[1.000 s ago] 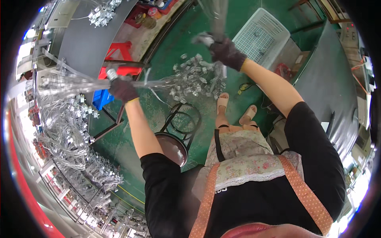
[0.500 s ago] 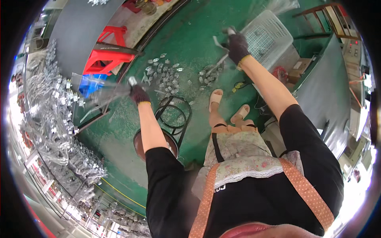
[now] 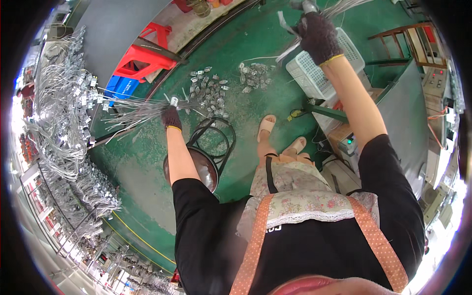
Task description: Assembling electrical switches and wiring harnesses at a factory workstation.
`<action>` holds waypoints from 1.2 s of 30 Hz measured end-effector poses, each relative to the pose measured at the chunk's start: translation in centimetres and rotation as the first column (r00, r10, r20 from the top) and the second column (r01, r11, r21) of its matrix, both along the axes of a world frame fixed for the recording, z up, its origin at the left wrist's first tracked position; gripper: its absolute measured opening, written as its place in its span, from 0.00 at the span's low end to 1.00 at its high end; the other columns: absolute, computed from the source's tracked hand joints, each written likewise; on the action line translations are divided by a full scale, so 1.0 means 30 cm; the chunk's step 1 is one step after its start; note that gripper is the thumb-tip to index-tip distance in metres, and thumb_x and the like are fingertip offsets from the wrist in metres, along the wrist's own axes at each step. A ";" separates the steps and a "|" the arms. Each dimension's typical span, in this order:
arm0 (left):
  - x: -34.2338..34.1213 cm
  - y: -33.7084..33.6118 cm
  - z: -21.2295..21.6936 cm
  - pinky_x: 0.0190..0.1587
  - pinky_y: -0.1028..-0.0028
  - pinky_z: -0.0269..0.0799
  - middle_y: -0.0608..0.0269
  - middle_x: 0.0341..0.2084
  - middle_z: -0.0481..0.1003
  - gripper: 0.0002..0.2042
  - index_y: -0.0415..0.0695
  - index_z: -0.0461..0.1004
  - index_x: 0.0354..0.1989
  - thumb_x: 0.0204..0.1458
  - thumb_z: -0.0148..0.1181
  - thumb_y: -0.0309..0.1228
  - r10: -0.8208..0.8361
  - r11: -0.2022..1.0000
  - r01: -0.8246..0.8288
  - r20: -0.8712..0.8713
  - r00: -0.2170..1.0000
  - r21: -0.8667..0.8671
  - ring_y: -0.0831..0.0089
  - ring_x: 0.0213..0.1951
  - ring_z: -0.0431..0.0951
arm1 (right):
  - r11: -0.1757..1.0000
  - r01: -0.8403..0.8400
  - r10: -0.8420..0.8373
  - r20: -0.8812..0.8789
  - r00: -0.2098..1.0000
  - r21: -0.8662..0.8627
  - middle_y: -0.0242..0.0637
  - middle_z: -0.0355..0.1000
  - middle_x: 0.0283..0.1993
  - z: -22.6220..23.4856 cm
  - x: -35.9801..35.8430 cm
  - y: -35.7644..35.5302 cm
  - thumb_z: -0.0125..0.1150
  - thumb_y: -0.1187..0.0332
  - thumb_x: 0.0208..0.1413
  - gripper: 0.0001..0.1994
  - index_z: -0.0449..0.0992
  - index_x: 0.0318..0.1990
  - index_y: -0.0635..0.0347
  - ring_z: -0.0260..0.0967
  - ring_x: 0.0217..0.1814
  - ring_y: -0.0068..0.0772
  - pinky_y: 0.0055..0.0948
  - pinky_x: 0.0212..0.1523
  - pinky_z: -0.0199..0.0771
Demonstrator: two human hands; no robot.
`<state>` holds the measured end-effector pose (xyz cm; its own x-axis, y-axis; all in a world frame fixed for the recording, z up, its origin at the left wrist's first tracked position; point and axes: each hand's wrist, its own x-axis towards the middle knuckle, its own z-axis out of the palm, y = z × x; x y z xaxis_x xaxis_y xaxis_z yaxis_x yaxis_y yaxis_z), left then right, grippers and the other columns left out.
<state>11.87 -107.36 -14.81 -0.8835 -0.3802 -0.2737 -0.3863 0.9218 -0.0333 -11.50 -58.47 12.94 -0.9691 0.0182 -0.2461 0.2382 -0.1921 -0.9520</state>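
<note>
My left hand, in a dark knitted glove, is closed around a bundle of thin grey wires near the hanging wires at the left. The loose ends fan out to the left. My right hand, gloved alike, reaches out at the far right, above a white perforated basket. It grips another bundle of grey wires, whose strands stick out on both sides. Between the hands, small metal pieces lie on the green floor in a larger pile and a smaller pile.
Masses of grey wires with metal ends hang along the left side. A red stool and a blue crate stand beyond them. Near my feet are a round basin and black looped straps. A grey-topped table stands at the right.
My right hand has moved farther away and slightly right, still holding its wires. My left hand keeps its bundle, whose strands were blurred before and now show sharply.
</note>
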 end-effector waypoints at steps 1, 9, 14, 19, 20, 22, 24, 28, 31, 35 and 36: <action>-0.047 0.083 0.013 0.45 0.65 0.71 0.56 0.43 0.77 0.15 0.46 0.71 0.52 0.56 0.53 0.28 -0.114 0.986 0.129 0.143 0.983 -0.104 0.63 0.46 0.77 | 1.000 -0.019 0.020 -0.072 0.997 0.015 0.26 0.53 0.25 0.018 -0.013 0.024 0.47 0.54 0.64 0.15 0.71 0.47 0.53 0.55 0.27 0.24 0.31 0.31 0.69; -0.065 0.432 0.271 0.53 0.57 0.68 0.38 0.49 0.72 0.43 0.34 0.63 0.57 0.42 0.64 0.59 0.363 0.819 -0.255 -0.120 0.924 0.515 0.46 0.53 0.71 | 0.973 -0.107 0.068 -0.191 0.979 -0.203 0.32 0.72 0.35 0.300 -0.087 -0.026 0.49 0.51 0.62 0.18 0.74 0.44 0.56 0.70 0.35 0.27 0.32 0.35 0.74; -0.242 0.686 0.699 0.51 0.56 0.70 0.40 0.48 0.73 0.40 0.37 0.67 0.54 0.42 0.61 0.60 0.142 0.910 -0.140 0.023 0.990 0.390 0.43 0.52 0.72 | 0.397 0.592 0.611 -0.683 0.399 0.701 0.47 0.73 0.32 0.525 -0.074 0.068 0.63 0.61 0.49 0.20 0.71 0.48 0.59 0.74 0.35 0.46 0.36 0.33 0.74; -0.137 0.601 0.712 0.52 0.56 0.69 0.42 0.48 0.73 0.36 0.38 0.65 0.56 0.45 0.63 0.54 -0.139 0.957 0.127 0.028 0.990 0.262 0.44 0.52 0.72 | -0.041 0.536 0.696 -0.361 0.621 0.843 0.48 0.72 0.27 0.716 -0.007 0.066 0.65 0.70 0.40 0.21 0.70 0.45 0.58 0.73 0.31 0.50 0.40 0.28 0.70; -0.142 0.778 0.873 0.54 0.55 0.69 0.44 0.49 0.73 0.37 0.38 0.62 0.60 0.45 0.65 0.49 -0.068 0.908 0.089 -0.065 0.996 0.409 0.44 0.54 0.71 | 0.169 0.437 0.624 -0.439 0.647 0.883 0.48 0.71 0.26 0.706 -0.027 0.114 0.65 0.71 0.39 0.21 0.69 0.45 0.58 0.72 0.30 0.51 0.40 0.27 0.69; -0.118 0.911 0.924 0.55 0.55 0.67 0.43 0.51 0.72 0.37 0.38 0.62 0.60 0.45 0.67 0.47 -0.127 0.903 0.380 -0.722 0.680 0.199 0.44 0.53 0.71 | 0.419 0.328 0.547 -0.524 0.653 0.847 0.48 0.70 0.24 0.746 -0.007 0.104 0.65 0.73 0.39 0.21 0.69 0.45 0.58 0.71 0.29 0.51 0.41 0.26 0.68; -0.193 1.014 0.917 0.55 0.55 0.67 0.41 0.52 0.70 0.37 0.36 0.62 0.59 0.45 0.66 0.47 -0.143 0.872 0.460 -0.808 0.571 0.170 0.43 0.54 0.70 | 0.172 0.408 0.604 -0.423 0.675 0.897 0.47 0.68 0.22 0.792 0.046 0.112 0.64 0.73 0.40 0.21 0.68 0.45 0.60 0.70 0.26 0.48 0.40 0.25 0.66; -0.297 1.084 0.792 0.53 0.57 0.66 0.38 0.55 0.67 0.35 0.34 0.61 0.59 0.47 0.65 0.44 -0.181 0.662 0.704 -0.856 0.484 0.258 0.46 0.54 0.69 | 0.412 0.405 0.661 -0.574 0.484 0.816 0.42 0.67 0.20 0.868 0.103 0.113 0.61 0.70 0.48 0.16 0.68 0.45 0.63 0.69 0.23 0.37 0.36 0.24 0.68; -0.312 1.263 0.878 0.49 0.56 0.69 0.39 0.51 0.69 0.33 0.34 0.59 0.62 0.49 0.61 0.35 -0.275 0.565 0.729 -0.745 0.608 0.387 0.46 0.49 0.72 | 0.933 -0.167 0.342 -0.642 0.686 0.318 0.23 0.55 0.22 0.908 0.125 0.138 0.55 0.58 0.60 0.12 0.76 0.44 0.55 0.53 0.21 0.17 0.20 0.23 0.60; -0.325 1.447 0.973 0.50 0.59 0.70 0.42 0.51 0.69 0.27 0.35 0.61 0.60 0.52 0.57 0.31 -0.067 0.515 0.776 -0.885 0.461 0.365 0.48 0.50 0.72 | 0.952 -0.214 0.305 -0.657 0.689 0.218 0.20 0.53 0.18 0.947 0.157 0.176 0.58 0.55 0.59 0.12 0.76 0.38 0.53 0.48 0.17 0.15 0.21 0.21 0.55; -0.352 1.474 1.000 0.51 0.60 0.70 0.42 0.52 0.69 0.24 0.35 0.62 0.59 0.54 0.56 0.30 0.136 0.277 0.723 -0.770 0.623 0.634 0.50 0.50 0.73 | 0.924 -0.166 0.374 -0.718 0.587 0.345 0.19 0.52 0.17 0.944 0.148 0.195 0.58 0.54 0.59 0.12 0.76 0.38 0.53 0.47 0.16 0.15 0.22 0.20 0.54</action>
